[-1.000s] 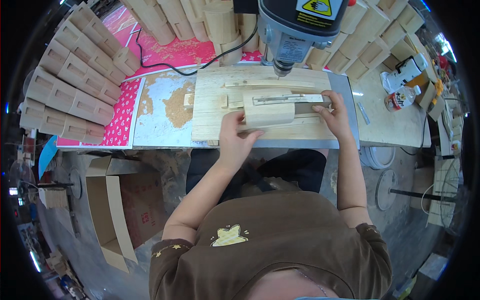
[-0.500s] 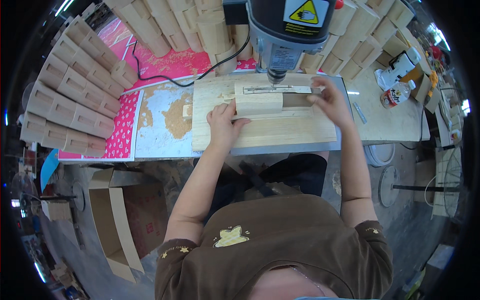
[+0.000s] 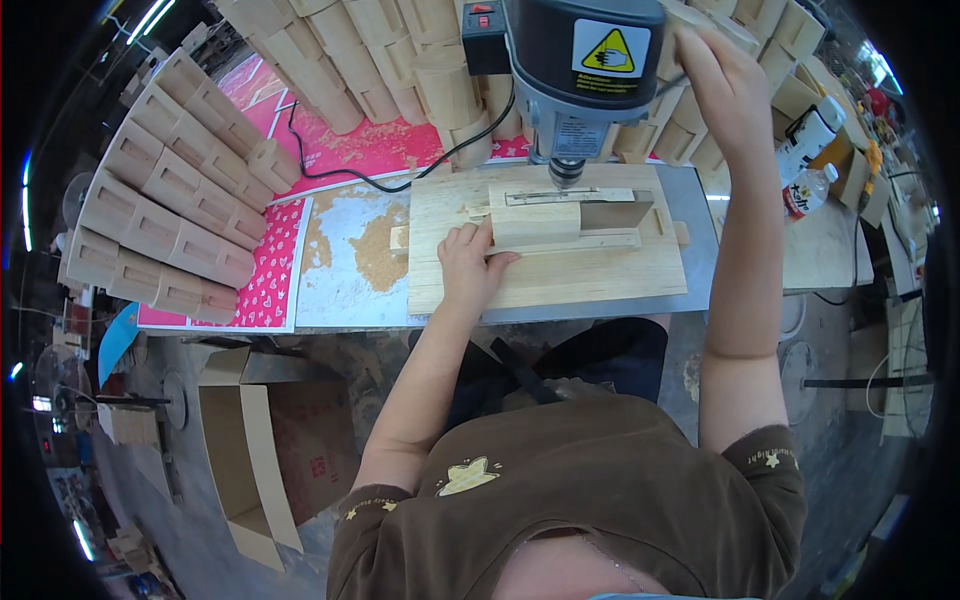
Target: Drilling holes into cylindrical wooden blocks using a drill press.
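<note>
A pale wooden block [image 3: 537, 224] lies in a wooden jig on a flat board [image 3: 590, 275], beneath the drill press [image 3: 580, 55]. My left hand [image 3: 468, 262] grips the block's left end, with the thumb stretched along its front side. On top of the block runs a slotted strip [image 3: 600, 196], and the drill chuck [image 3: 567, 172] hangs just over it. Whether the bit touches the wood I cannot tell. My right hand [image 3: 722, 80] is raised beside the drill head, its fingers curled round the press's handle [image 3: 672, 84], which is mostly hidden.
Stacks of slotted wooden pieces [image 3: 165, 200] stand at the left, with more blocks [image 3: 370, 60] behind. A black cable [image 3: 375, 184] crosses the pink sheet. Sawdust [image 3: 380, 248] lies left of the board. Bottles [image 3: 808, 190] stand at the right; an open carton [image 3: 250, 450] is on the floor.
My right hand has left the right end of the jig and gone up to the drill press handle. My left hand stays at the block. The whole view has shifted slightly.
</note>
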`<action>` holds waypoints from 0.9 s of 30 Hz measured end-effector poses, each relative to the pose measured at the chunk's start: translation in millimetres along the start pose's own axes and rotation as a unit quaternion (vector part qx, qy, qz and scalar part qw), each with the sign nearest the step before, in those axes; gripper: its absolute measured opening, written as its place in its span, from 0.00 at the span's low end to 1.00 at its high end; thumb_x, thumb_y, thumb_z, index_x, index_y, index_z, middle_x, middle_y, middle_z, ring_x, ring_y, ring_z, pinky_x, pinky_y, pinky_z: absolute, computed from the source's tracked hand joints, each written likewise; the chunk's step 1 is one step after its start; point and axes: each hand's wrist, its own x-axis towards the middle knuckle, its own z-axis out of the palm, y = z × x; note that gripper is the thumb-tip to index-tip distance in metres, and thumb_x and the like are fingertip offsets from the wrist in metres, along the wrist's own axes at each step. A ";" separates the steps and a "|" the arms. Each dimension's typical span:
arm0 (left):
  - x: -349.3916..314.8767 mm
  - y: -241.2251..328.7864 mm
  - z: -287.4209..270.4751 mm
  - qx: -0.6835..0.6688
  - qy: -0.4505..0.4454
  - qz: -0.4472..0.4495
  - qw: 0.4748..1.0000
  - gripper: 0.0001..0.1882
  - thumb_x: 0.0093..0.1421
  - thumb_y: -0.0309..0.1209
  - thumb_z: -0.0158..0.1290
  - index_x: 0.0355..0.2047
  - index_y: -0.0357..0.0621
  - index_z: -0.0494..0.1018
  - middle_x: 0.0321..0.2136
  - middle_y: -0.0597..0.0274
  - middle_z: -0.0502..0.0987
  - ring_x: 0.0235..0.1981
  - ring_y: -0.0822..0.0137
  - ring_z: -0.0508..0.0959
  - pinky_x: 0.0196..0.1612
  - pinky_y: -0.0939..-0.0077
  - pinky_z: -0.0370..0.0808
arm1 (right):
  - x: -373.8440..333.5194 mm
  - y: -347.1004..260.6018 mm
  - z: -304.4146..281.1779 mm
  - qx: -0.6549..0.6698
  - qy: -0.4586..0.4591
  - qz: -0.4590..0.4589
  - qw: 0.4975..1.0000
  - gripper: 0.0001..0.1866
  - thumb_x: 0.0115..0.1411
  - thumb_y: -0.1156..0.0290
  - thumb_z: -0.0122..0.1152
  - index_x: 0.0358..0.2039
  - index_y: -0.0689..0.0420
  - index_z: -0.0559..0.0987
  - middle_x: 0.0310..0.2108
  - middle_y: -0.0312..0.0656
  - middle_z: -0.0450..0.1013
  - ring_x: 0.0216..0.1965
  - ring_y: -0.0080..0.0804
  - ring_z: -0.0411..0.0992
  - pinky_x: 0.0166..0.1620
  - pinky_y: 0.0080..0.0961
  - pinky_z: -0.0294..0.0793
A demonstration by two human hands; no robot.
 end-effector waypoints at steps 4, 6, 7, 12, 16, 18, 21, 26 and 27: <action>-4.1 -8.8 -14.8 0.003 -0.009 -0.031 0.999 0.25 0.38 0.37 0.64 0.39 0.47 0.74 0.23 0.62 0.68 0.30 0.58 0.70 0.34 0.64 0.64 | -66.6 -36.2 17.0 0.032 0.028 0.016 0.999 0.12 0.57 0.74 0.53 0.18 0.63 0.68 0.14 0.48 0.58 0.17 0.35 0.59 0.23 0.28 0.60; -5.0 -8.2 -8.5 0.010 0.000 -0.018 1.000 0.26 0.38 0.37 0.64 0.41 0.48 0.74 0.23 0.62 0.69 0.29 0.58 0.71 0.35 0.64 0.63 | -98.9 -31.0 21.8 0.043 0.046 0.018 0.998 0.08 0.56 0.76 0.53 0.21 0.63 0.72 0.15 0.47 0.61 0.16 0.36 0.60 0.22 0.29 0.59; -7.4 -9.8 -1.7 0.012 -0.027 -0.026 0.999 0.28 0.38 0.39 0.64 0.43 0.48 0.73 0.24 0.62 0.69 0.31 0.59 0.71 0.36 0.64 0.63 | -110.1 -27.4 27.0 0.051 0.069 0.010 0.996 0.06 0.56 0.77 0.53 0.23 0.63 0.74 0.15 0.46 0.62 0.16 0.36 0.61 0.22 0.29 0.59; -22.2 -6.6 1.6 0.004 -0.027 -0.034 0.999 0.30 0.40 0.39 0.63 0.47 0.49 0.71 0.28 0.63 0.69 0.35 0.59 0.71 0.40 0.63 0.60 | -154.5 7.0 65.7 0.052 0.105 -0.042 0.992 0.05 0.56 0.79 0.51 0.29 0.63 0.76 0.20 0.43 0.67 0.22 0.36 0.65 0.26 0.30 0.62; -20.0 3.4 -7.2 -0.003 -0.045 -0.052 0.998 0.32 0.41 0.39 0.63 0.49 0.49 0.70 0.28 0.63 0.69 0.35 0.60 0.71 0.40 0.64 0.59 | -162.3 26.7 84.7 0.109 0.126 -0.067 0.984 0.06 0.54 0.79 0.51 0.32 0.65 0.75 0.24 0.45 0.68 0.26 0.39 0.65 0.29 0.31 0.62; -20.3 2.1 -7.0 -0.003 -0.042 -0.058 0.997 0.33 0.41 0.39 0.63 0.50 0.50 0.69 0.29 0.64 0.69 0.36 0.61 0.71 0.40 0.64 0.59 | -157.2 24.3 83.7 0.111 0.126 -0.078 0.983 0.07 0.54 0.79 0.51 0.33 0.65 0.75 0.25 0.45 0.68 0.27 0.40 0.65 0.29 0.31 0.62; -18.8 0.2 -5.8 -0.003 -0.040 -0.061 0.997 0.34 0.41 0.39 0.63 0.51 0.51 0.68 0.29 0.65 0.69 0.36 0.62 0.70 0.41 0.64 0.58 | -140.2 12.6 66.1 0.066 0.120 -0.105 0.985 0.03 0.54 0.80 0.50 0.27 0.64 0.74 0.22 0.45 0.67 0.24 0.40 0.65 0.28 0.31 0.62; -7.2 9.7 1.0 0.027 -0.040 -0.040 0.998 0.33 0.42 0.39 0.63 0.51 0.50 0.68 0.29 0.66 0.70 0.36 0.62 0.70 0.41 0.64 0.58 | -43.0 -27.0 11.8 -0.007 0.125 -0.033 0.992 0.13 0.57 0.73 0.53 0.17 0.62 0.67 0.14 0.48 0.61 0.15 0.41 0.63 0.20 0.32 0.59; -5.1 14.7 3.3 0.028 -0.040 -0.030 0.998 0.33 0.42 0.40 0.62 0.51 0.48 0.68 0.29 0.64 0.70 0.36 0.61 0.70 0.41 0.64 0.58 | -19.1 -32.2 10.0 -0.043 0.090 0.030 0.995 0.14 0.59 0.67 0.51 0.20 0.61 0.70 0.16 0.51 0.66 0.19 0.46 0.68 0.23 0.35 0.63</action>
